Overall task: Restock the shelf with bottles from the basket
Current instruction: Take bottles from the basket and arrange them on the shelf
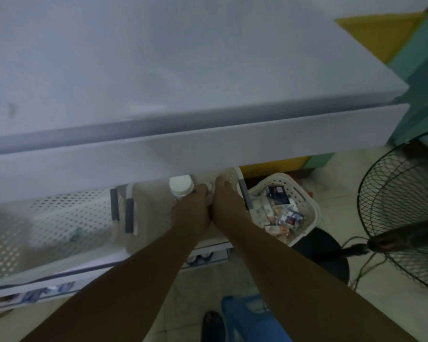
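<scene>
Both my arms reach under the white shelf top (pixel 208 149) into a white perforated bin (pixel 148 201) on the shelf below. My left hand (pixel 190 208) grips a white bottle (pixel 181 187) with a white cap, held upright inside the bin. A second, smaller white bottle (pixel 209 188) shows between my two hands. My right hand (pixel 226 201) lies against it, fingers pointing toward the bin's right wall; whether it holds that bottle is hidden. The white supply basket (pixel 304 201), filled with several packets and boxes, stands to the right on a dark stool.
Another perforated bin (pixel 47 218) sits to the left on the same shelf. A standing fan (pixel 400 218) with its cable is at the right. A blue plastic stool (pixel 247 314) and a dark shoe (pixel 211 324) are on the tiled floor below.
</scene>
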{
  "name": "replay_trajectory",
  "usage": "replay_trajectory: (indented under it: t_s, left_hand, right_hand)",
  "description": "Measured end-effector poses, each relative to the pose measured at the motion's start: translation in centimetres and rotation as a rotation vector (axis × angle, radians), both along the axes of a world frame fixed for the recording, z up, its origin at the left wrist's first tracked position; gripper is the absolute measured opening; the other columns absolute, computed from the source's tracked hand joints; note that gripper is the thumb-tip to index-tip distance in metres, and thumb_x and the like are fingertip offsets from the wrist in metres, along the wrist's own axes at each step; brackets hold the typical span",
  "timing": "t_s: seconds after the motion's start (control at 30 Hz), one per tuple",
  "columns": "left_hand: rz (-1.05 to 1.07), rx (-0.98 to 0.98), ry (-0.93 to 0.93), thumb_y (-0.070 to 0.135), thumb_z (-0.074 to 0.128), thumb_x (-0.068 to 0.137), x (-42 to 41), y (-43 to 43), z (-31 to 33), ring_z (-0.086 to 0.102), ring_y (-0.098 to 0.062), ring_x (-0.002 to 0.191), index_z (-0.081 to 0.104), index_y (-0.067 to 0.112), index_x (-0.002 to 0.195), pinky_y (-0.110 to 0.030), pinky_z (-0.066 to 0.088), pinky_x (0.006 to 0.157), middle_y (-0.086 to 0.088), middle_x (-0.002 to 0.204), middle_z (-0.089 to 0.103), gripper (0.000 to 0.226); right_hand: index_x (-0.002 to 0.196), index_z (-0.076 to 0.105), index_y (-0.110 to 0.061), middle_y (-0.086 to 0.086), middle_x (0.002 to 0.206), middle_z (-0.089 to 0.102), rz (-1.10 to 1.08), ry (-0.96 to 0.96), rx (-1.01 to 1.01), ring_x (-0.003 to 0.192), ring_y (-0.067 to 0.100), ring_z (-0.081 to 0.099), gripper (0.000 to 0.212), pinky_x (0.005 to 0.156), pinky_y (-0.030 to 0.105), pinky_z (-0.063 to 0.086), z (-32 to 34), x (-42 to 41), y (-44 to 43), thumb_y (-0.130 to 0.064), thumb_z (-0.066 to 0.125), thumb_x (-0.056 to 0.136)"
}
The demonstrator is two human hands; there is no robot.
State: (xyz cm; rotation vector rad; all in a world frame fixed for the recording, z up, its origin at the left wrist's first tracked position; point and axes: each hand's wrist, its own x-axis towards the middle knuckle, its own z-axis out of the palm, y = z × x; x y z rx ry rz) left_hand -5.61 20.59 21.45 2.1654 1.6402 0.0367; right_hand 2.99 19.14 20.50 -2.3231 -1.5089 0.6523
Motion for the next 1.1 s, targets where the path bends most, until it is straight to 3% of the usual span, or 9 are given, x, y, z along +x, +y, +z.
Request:
replay_trajectory:
  t_s: [0.13,0.27,0.37,0.47,0.57,0.67,0.8,0.9,1.1]
  left_hand:
    - [0.008,0.001,-0.157,0.024,0.051,0.089,-1.9,-0.7,2.5,0.062,-0.026,0.092,0.054,0.018,0.113,-0.034,0.048,0.077,-0.005,0.101,0.066,0.025]
    - [0.162,-0.115,-0.684,0.025,0.064,0.086,-6.4,-2.5,7.3,0.058,0.008,0.074,0.062,0.032,0.094,-0.014,0.049,0.071,0.018,0.083,0.062,0.01]
    - [0.283,-0.368,-1.033,0.012,0.064,0.086,-10.3,-4.8,11.4,0.068,0.0,0.074,0.069,0.028,0.095,-0.017,0.054,0.066,0.005,0.092,0.069,0.019]
    - [0.311,-0.472,-1.229,0.014,0.061,0.087,-13.8,-7.0,14.8,0.072,-0.013,0.081,0.072,0.027,0.1,-0.027,0.057,0.063,0.004,0.09,0.073,0.021]
    - [0.293,-0.44,-1.321,0.009,0.059,0.088,-16.8,-8.8,17.7,0.071,-0.012,0.072,0.071,0.022,0.1,-0.029,0.058,0.061,0.005,0.076,0.07,0.022]
    - [0.251,-0.388,-1.379,0.005,0.059,0.087,-20.0,-10.5,20.4,0.071,-0.014,0.069,0.07,0.019,0.099,-0.03,0.059,0.06,-0.001,0.077,0.072,0.022]
    - [0.211,-0.32,-1.425,0.007,0.061,0.085,-24.3,-12.7,23.0,0.071,-0.013,0.068,0.067,0.019,0.095,-0.028,0.058,0.057,0.001,0.075,0.075,0.017]
    - [0.17,-0.24,-1.399,0.009,0.063,0.084,-27.1,-14.0,25.0,0.071,-0.013,0.07,0.067,0.022,0.094,-0.031,0.06,0.061,0.001,0.077,0.076,0.017]
    - [0.098,-0.099,-1.457,0.008,0.062,0.08,-31.2,-15.1,28.6,0.072,-0.01,0.067,0.067,0.023,0.093,-0.023,0.058,0.056,0.004,0.078,0.077,0.02]
  right_hand:
    - [0.115,0.043,-0.008,0.012,0.102,0.056,-0.074,0.123,0.07,0.092,0.031,0.058,0.029,0.07,0.033,0.041,2.5,-0.5,-1.6,-0.014,0.048,0.087]
    - [0.09,0.054,-0.02,-0.015,0.075,0.049,-0.166,0.369,0.37,0.079,0.011,0.052,0.01,0.079,0.026,0.043,6.4,-1.3,-4.7,-0.016,0.061,0.085]
    - [0.087,0.059,-0.024,-0.007,0.086,0.061,-0.208,0.95,0.311,0.087,0.022,0.062,0.019,0.073,0.028,0.051,10.4,-3.3,-7.1,-0.005,0.062,0.086]
    - [0.094,0.065,-0.026,0.001,0.097,0.066,-0.118,1.189,0.246,0.09,0.019,0.065,0.022,0.077,0.032,0.056,13.8,-6.2,-9.1,-0.005,0.059,0.088]
    - [0.096,0.066,-0.025,0.001,0.093,0.068,-0.086,1.193,0.305,0.084,0.017,0.067,0.024,0.068,0.03,0.059,17.1,-9.2,-11.1,-0.004,0.058,0.088]
    - [0.096,0.069,-0.025,-0.002,0.084,0.072,-0.021,1.208,0.364,0.073,0.014,0.07,0.025,0.06,0.029,0.057,20.2,-12.1,-12.9,-0.005,0.056,0.089]
    - [0.096,0.068,-0.022,-0.002,0.08,0.075,0.083,1.21,0.411,0.073,0.014,0.071,0.017,0.06,0.027,0.057,23.6,-16.7,-14.9,-0.015,0.061,0.082]
    - [0.104,0.061,-0.018,0.0,0.079,0.076,0.112,1.197,0.453,0.073,0.014,0.071,0.03,0.06,0.026,0.058,25.6,-19.8,-15.9,-0.019,0.066,0.074]
    - [0.113,0.061,-0.003,0.014,0.098,0.07,0.238,1.46,0.374,0.088,0.025,0.067,0.044,0.07,0.032,0.059,28.6,-23.0,-16.3,-0.027,0.058,0.077]
